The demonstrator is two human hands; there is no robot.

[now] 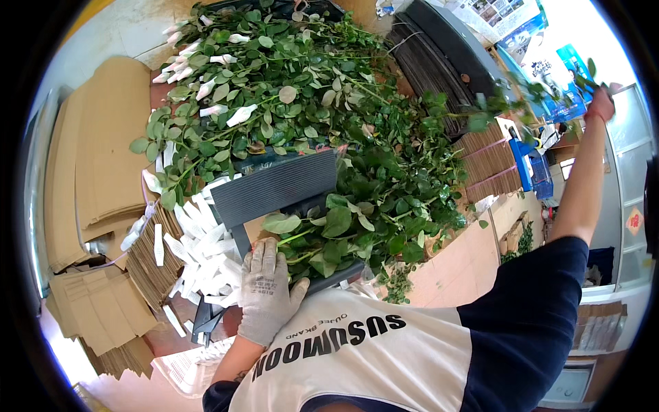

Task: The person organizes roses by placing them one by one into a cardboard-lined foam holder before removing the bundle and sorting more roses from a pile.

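My left hand [266,295], in a pale grey work glove, lies with its fingers stretched and thumb apart at the near end of a dark ridged stand [274,187]. Green rose stems [295,238] run close by its fingertips, and leafy stems [384,226] lie to its right. My right arm reaches far out to the right. At its end my right hand [601,104] is closed around a leafy rose stem [532,99], blurred by motion. Further back is a big heap of leafy roses [274,89], many heads in white sleeves [240,115].
Loose white sleeves [206,250] are piled left of the stand. Flat brown cardboard [113,137] leans at the far left, with stacked cardboard sheets [154,264] nearer. A dark bundled stack [439,69] stands at the back right, beside tied cardboard [487,161].
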